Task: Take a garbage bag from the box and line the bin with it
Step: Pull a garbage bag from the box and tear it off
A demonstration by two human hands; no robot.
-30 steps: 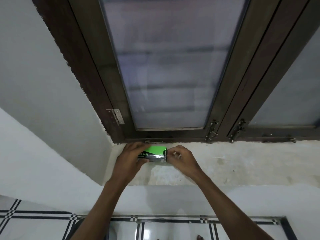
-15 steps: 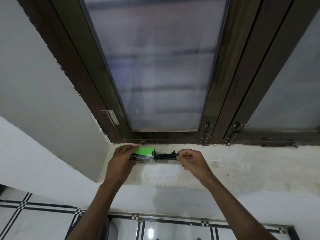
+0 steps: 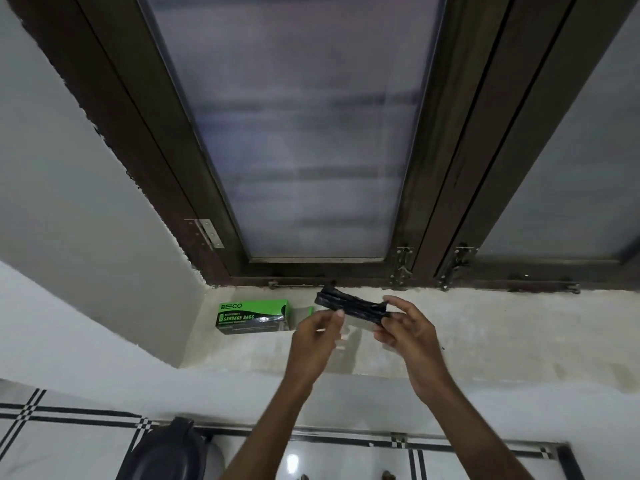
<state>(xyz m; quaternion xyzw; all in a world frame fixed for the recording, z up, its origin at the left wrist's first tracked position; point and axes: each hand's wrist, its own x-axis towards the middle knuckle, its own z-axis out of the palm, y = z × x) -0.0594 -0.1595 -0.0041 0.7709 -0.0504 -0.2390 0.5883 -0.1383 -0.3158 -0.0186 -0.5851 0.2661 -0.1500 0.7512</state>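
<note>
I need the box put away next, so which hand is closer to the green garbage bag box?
Left. The left hand is just right of the green garbage bag box, apart from it. The right hand is farther right, holding the black bag roll.

Box [image 3: 254,317] lies on the sill [image 3: 485,327], at its left end near the wall corner, just in front of the window frame [image 3: 433,209]. To its right we've got the folded garbage bag [image 3: 349,305] above the sill, between both hands: right hand [image 3: 405,327] at its right end, left hand [image 3: 317,332] under its left part. Bin [image 3: 166,452], we think, sits below the sill at lower left.
</note>
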